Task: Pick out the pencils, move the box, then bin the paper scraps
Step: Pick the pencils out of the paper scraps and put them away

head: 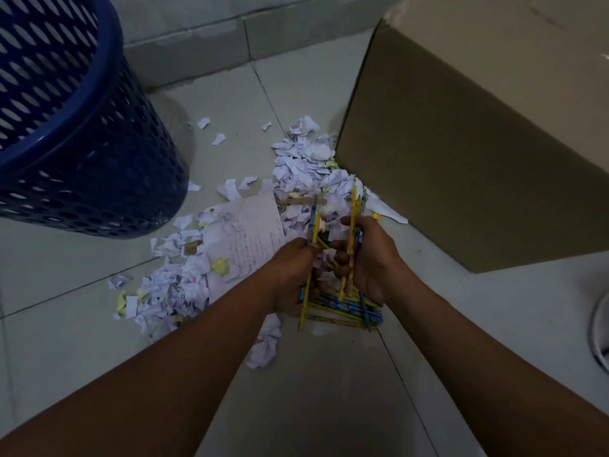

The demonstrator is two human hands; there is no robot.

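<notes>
Torn and crumpled white paper scraps (184, 282) lie strewn over the tiled floor, heaped thickest against the cardboard box (468, 153) at the right. My left hand (293, 275) grips a few yellow-and-blue pencils that stand nearly upright. My right hand (369, 258) holds more of the same pencils, their tips poking up past my fingers. Just below both hands, a bundle of pencils (342, 308) lies flat on the floor. A written sheet of paper (250, 232) lies left of my hands.
A dark blue perforated plastic bin (75, 127) stands at the upper left, close to the scraps. The wall's tiled base runs along the back. A white curved object (598, 328) shows at the right edge.
</notes>
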